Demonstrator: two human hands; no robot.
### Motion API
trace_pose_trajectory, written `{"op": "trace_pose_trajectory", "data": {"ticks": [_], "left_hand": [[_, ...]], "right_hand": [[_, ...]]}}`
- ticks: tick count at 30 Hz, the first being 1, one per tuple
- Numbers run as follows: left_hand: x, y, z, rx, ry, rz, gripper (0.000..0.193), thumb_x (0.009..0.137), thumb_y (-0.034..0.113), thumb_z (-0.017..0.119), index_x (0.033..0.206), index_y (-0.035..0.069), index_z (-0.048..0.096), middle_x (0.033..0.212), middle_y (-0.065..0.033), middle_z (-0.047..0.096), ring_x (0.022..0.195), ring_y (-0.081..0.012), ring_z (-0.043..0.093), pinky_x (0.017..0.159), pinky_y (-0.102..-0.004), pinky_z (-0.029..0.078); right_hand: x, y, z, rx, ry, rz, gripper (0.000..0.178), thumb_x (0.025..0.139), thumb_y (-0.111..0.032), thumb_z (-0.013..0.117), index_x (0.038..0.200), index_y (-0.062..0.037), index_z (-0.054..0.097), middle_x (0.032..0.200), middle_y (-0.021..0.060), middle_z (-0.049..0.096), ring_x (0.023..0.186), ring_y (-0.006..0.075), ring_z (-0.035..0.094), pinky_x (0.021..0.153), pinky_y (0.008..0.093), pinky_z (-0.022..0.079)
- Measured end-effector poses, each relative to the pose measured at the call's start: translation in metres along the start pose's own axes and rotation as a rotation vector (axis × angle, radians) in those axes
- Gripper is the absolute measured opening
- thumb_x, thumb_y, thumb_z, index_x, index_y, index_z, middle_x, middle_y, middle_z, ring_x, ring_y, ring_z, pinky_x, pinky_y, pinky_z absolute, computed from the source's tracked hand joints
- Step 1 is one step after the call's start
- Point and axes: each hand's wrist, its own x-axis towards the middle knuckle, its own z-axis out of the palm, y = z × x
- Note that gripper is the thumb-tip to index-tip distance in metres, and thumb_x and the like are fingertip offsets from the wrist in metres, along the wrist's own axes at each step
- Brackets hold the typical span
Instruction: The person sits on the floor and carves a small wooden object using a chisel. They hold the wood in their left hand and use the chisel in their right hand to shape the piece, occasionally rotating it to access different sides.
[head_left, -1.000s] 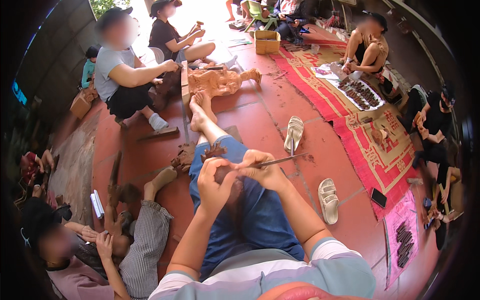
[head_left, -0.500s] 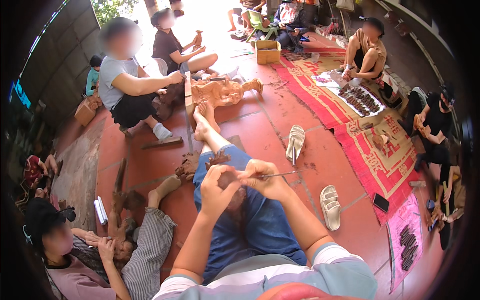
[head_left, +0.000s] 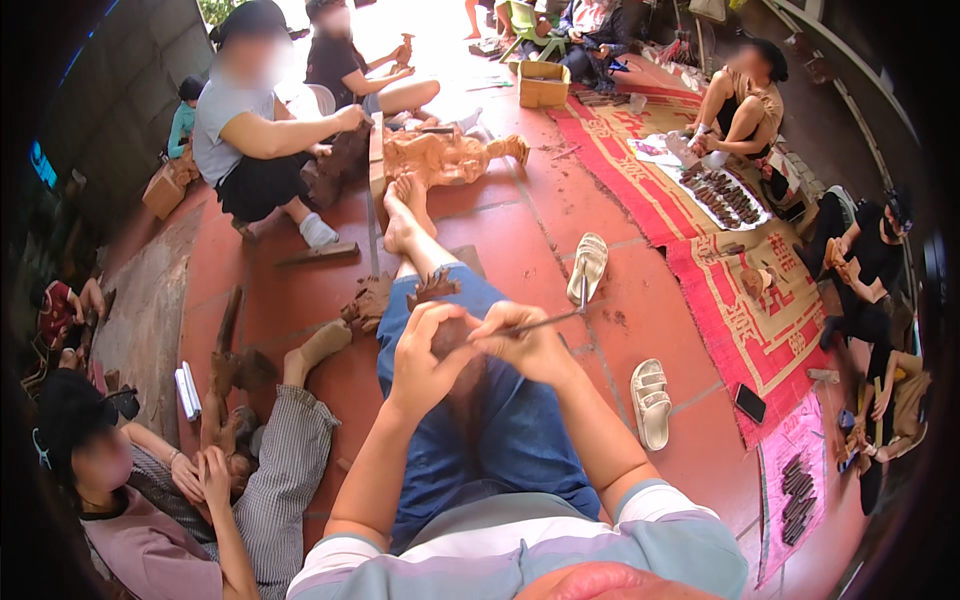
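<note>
My left hand (head_left: 428,355) is closed round a dark brown wood carving (head_left: 434,287) over my lap. Its jagged, leaf-like top sticks up beyond my fingers, and the fingers hide much of its middle. In my right hand (head_left: 528,348) is a thin, dark carving tool (head_left: 556,319), gripped so that its shaft points out to the right. The right fingertips meet the carving close to my left thumb; the tool's working end is hidden there. Under both hands are my legs in blue trousers (head_left: 540,430), stretched forward.
A large carved wooden figure (head_left: 440,157) lies beyond my feet, a person working at its left. Pale sandals (head_left: 651,405) rest on the red tiles. To the right are a red mat (head_left: 690,330), a phone (head_left: 750,404) and a pink cloth (head_left: 775,530) bearing dark tools. Another person sits close at left.
The tool's outer end has swung slightly upward as my right hand turned. My left hand keeps its hold on the carving. The whole view has shifted a little.
</note>
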Motion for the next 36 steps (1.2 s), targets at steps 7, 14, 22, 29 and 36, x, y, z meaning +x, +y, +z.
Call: {"op": "trace_pose_trajectory", "data": {"ticks": [7, 14, 22, 29, 36], "left_hand": [[-0.001, -0.001, 0.016, 0.105, 0.107, -0.141, 0.036, 0.069, 0.013, 0.082, 0.097, 0.004, 0.061, 0.096, -0.01, 0.064, 0.086, -0.0268, 0.063, 0.075, -0.0346, 0.051], [-0.005, 0.002, 0.002, 0.019, 0.053, 0.009, 0.043, 0.068, 0.007, 0.079, 0.106, 0.004, 0.059, 0.1, -0.0123, 0.062, 0.095, -0.0293, 0.061, 0.08, -0.0356, 0.05], [0.001, 0.008, 0.016, 0.053, 0.122, -0.069, 0.036, 0.065, 0.008, 0.082, 0.095, 0.006, 0.062, 0.094, -0.0102, 0.062, 0.086, -0.0281, 0.062, 0.075, -0.0361, 0.05], [-0.003, -0.003, 0.0, -0.071, -0.01, -0.029, 0.035, 0.071, 0.004, 0.076, 0.103, 0.003, 0.062, 0.099, -0.0117, 0.061, 0.091, -0.0265, 0.062, 0.081, -0.0337, 0.05], [-0.001, 0.005, 0.003, -0.024, 0.013, -0.058, 0.034, 0.069, 0.006, 0.079, 0.099, 0.004, 0.063, 0.1, -0.0112, 0.062, 0.091, -0.0251, 0.063, 0.08, -0.033, 0.05]], "right_hand": [[0.0, 0.01, -0.003, 0.083, 0.121, -0.114, 0.008, 0.084, -0.003, 0.071, 0.084, -0.0031, 0.063, 0.084, -0.0003, 0.062, 0.085, 0.0078, 0.059, 0.081, 0.0253, 0.05], [-0.007, 0.021, 0.005, 0.167, 0.08, -0.073, 0.014, 0.08, 0.006, 0.07, 0.083, -0.0046, 0.062, 0.081, 0.0031, 0.06, 0.082, 0.0128, 0.063, 0.082, 0.0288, 0.053], [-0.006, 0.024, -0.001, 0.195, 0.199, -0.126, 0.01, 0.082, -0.002, 0.073, 0.082, -0.0061, 0.063, 0.082, 0.0008, 0.062, 0.081, 0.0095, 0.059, 0.078, 0.0247, 0.048], [-0.005, 0.036, 0.004, 0.225, 0.113, -0.145, 0.011, 0.083, -0.003, 0.072, 0.086, -0.0052, 0.063, 0.084, 0.0028, 0.062, 0.08, 0.0099, 0.06, 0.07, 0.023, 0.048], [-0.015, 0.029, 0.008, 0.121, 0.203, -0.205, 0.011, 0.082, -0.001, 0.072, 0.083, -0.0044, 0.062, 0.086, 0.0048, 0.062, 0.079, 0.0122, 0.06, 0.076, 0.0254, 0.05]]}}
